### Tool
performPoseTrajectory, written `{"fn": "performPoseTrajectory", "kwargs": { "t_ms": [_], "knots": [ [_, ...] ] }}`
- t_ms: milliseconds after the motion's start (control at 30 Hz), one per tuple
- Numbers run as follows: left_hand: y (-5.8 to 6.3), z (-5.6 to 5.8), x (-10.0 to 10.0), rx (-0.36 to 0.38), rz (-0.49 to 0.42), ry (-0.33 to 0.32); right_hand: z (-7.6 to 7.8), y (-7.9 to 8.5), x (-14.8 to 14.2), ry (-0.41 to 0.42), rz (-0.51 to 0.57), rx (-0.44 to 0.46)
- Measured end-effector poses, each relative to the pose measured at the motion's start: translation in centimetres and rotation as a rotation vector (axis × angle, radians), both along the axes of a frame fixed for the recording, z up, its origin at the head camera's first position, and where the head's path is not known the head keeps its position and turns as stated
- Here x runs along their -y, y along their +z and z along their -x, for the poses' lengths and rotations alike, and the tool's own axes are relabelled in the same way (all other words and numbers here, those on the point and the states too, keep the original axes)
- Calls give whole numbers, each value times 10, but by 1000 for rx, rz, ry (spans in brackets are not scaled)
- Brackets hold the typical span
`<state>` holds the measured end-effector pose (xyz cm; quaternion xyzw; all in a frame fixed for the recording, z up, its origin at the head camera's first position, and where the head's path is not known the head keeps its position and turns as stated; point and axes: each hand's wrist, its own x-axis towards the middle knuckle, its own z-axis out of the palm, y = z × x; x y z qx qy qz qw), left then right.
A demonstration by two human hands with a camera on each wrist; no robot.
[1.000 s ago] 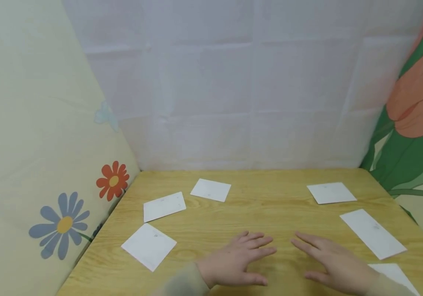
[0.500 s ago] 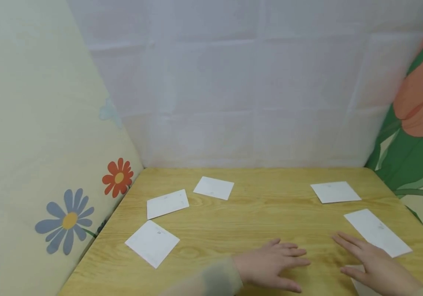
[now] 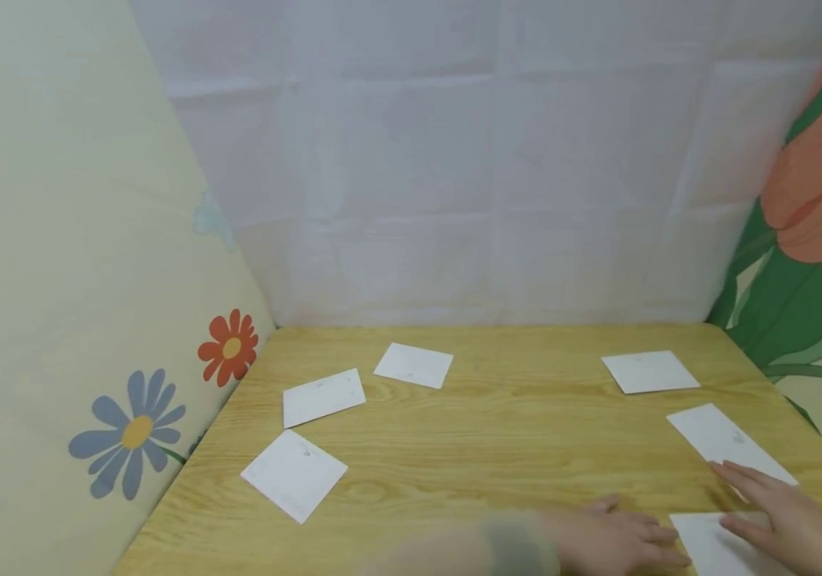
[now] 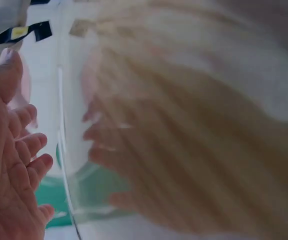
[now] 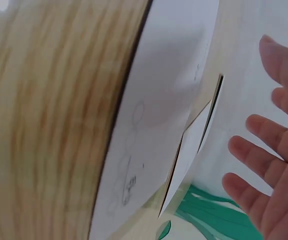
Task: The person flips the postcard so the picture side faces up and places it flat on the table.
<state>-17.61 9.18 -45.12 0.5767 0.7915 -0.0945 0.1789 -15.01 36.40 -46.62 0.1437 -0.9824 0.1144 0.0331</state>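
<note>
**Wood-grained table (image 3: 497,448) carried six white cards (image 3: 324,398), three to a side**

Behind it hung one creased white backdrop (image 3: 411,160), with one flowered panel (image 3: 58,200) at the left and one tulip panel (image 3: 814,320) at the right.

All six cards lay flat. On the left side were the near left card (image 3: 293,476), another just beyond its far corner, and the far left card (image 3: 413,366). On the right were the far right card (image 3: 650,372), the middle right card (image 3: 720,432) and the near right card (image 3: 716,556), cut off by the lower edge of the view.

Two hands worked at the near right. The left hand (image 3: 616,540) was spread, its fingertips at the near right card's left edge; blur made it hard to tell whether they touched it. The right hand (image 3: 800,516) had loosely extended fingers over that card and the near end of the middle right one, and pinched nothing.

Each card looked light, thin and fairly stiff, likely to slide easily on the smooth top yet crease if forced. Lying so flat, one would best be taken by an edge or corner, with a fingertip slipped underneath and the thumb above.
</note>
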Motion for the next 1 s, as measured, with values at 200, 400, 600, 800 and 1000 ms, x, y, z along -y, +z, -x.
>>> {"fn": "performPoseTrajectory", "kwargs": {
  "t_ms": [200,400,600,800,1000],
  "knots": [
    [-5,-8,-30,-73,84,-64,4,-3,-13,-31,-27,65],
    [-8,-11,-38,-161,150,-39,6,1,-6,-17,-9,82],
    [-5,-5,-25,-132,144,2,10,7,2,-16,11,196],
    [0,4,-10,19,132,61,11,10,11,31,56,210],
    [3,11,13,56,137,92,13,13,26,49,70,231]
  ]
}}
